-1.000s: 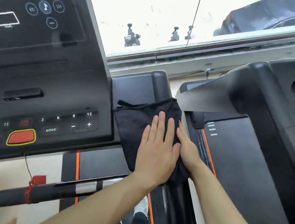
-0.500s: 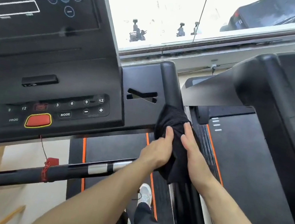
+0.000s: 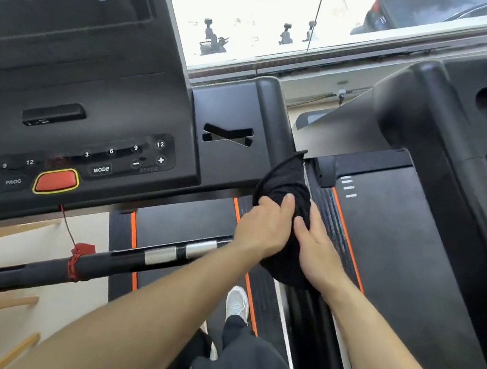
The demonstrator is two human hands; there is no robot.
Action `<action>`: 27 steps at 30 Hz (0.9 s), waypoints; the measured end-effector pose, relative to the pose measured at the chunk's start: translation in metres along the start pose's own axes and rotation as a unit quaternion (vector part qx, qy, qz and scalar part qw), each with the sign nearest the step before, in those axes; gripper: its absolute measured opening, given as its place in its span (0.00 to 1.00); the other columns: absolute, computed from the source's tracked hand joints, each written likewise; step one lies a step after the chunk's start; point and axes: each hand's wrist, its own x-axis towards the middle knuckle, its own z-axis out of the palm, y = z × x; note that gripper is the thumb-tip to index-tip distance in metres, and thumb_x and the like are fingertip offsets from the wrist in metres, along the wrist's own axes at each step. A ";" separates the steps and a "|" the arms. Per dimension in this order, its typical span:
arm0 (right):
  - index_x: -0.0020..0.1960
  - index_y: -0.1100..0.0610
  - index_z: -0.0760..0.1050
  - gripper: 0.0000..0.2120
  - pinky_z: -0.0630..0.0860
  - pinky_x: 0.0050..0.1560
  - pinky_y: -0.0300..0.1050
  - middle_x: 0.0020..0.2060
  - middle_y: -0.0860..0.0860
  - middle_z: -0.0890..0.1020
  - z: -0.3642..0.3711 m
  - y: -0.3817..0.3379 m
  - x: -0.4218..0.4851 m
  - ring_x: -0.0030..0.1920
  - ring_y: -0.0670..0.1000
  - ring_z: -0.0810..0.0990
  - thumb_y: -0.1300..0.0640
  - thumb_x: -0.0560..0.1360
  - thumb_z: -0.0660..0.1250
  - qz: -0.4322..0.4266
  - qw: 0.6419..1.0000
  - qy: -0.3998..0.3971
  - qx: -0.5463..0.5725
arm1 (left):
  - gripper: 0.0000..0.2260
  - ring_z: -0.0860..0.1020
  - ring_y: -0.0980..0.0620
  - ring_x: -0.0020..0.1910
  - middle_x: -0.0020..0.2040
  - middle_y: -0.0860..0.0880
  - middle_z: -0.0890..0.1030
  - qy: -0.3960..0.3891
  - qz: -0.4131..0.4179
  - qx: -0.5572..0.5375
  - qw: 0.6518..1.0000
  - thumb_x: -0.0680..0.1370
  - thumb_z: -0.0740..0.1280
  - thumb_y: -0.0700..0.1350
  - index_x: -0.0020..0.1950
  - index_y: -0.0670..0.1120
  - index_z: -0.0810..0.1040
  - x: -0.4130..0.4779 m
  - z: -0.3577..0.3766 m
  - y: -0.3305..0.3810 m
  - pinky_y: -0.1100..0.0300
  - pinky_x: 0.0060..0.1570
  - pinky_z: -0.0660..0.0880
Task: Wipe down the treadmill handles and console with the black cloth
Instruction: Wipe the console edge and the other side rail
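Two hands wrapped around black cloth (image 3: 291,192) on right handle (image 3: 275,118), head view. Left hand (image 3: 264,224) closed over cloth at 9 o'clock, right hand (image 3: 316,251) cupping it at 3 o'clock. Best wiped by keeping grip snug and sliding along full handle length. Console (image 3: 68,82) at 10 o'clock, untouched.

Treadmill handle (image 3: 271,117), black, upright beside console (image 3: 86,111), black cloth (image 3: 286,192) wrapped around its lower part, belt (image 3: 182,229) below, white shoe (image 3: 236,303) on belt
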 end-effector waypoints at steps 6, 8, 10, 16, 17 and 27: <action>0.69 0.49 0.74 0.18 0.69 0.72 0.48 0.64 0.46 0.80 -0.007 -0.005 0.003 0.64 0.43 0.77 0.51 0.83 0.54 0.013 0.986 -0.032 0.164 | 0.31 0.66 0.37 0.73 0.75 0.33 0.66 0.134 0.040 0.066 0.988 0.83 0.56 0.53 0.77 0.31 0.54 -0.040 0.058 -0.004 0.47 0.74 0.59; 0.74 0.50 0.69 0.19 0.64 0.68 0.31 0.67 0.42 0.75 -0.005 0.006 -0.015 0.64 0.36 0.72 0.52 0.84 0.54 0.006 0.991 -0.019 0.133 | 0.32 0.55 0.38 0.79 0.79 0.33 0.56 0.152 0.085 0.046 0.984 0.83 0.57 0.50 0.79 0.33 0.50 -0.052 0.074 -0.008 0.46 0.77 0.52; 0.75 0.58 0.66 0.18 0.60 0.53 0.17 0.67 0.45 0.71 -0.003 0.012 -0.043 0.58 0.31 0.68 0.60 0.86 0.51 -0.001 0.996 0.017 0.085 | 0.31 0.50 0.37 0.80 0.80 0.33 0.51 0.149 0.116 0.003 0.982 0.83 0.57 0.48 0.80 0.34 0.48 -0.070 0.090 -0.008 0.44 0.78 0.50; 0.76 0.53 0.66 0.20 0.58 0.58 0.25 0.66 0.40 0.70 -0.003 0.051 -0.089 0.64 0.35 0.63 0.52 0.86 0.52 0.040 0.998 0.033 0.025 | 0.32 0.54 0.44 0.80 0.82 0.40 0.52 0.032 0.015 -0.309 0.950 0.84 0.55 0.53 0.81 0.39 0.45 -0.112 0.127 -0.007 0.52 0.76 0.55; 0.74 0.53 0.69 0.19 0.58 0.61 0.29 0.63 0.41 0.70 -0.001 0.051 -0.083 0.63 0.37 0.65 0.51 0.86 0.52 0.037 0.998 0.039 0.014 | 0.32 0.59 0.43 0.78 0.81 0.40 0.57 0.023 -0.005 -0.339 0.941 0.84 0.55 0.56 0.81 0.40 0.47 -0.103 0.128 -0.011 0.52 0.75 0.58; 0.69 0.51 0.76 0.32 0.64 0.75 0.55 0.65 0.46 0.80 -0.003 0.044 -0.060 0.70 0.47 0.74 0.33 0.73 0.60 0.007 0.997 0.021 0.076 | 0.33 0.63 0.49 0.76 0.78 0.48 0.64 0.125 -0.025 -0.508 0.852 0.82 0.59 0.60 0.81 0.45 0.55 -0.056 0.144 -0.012 0.64 0.68 0.57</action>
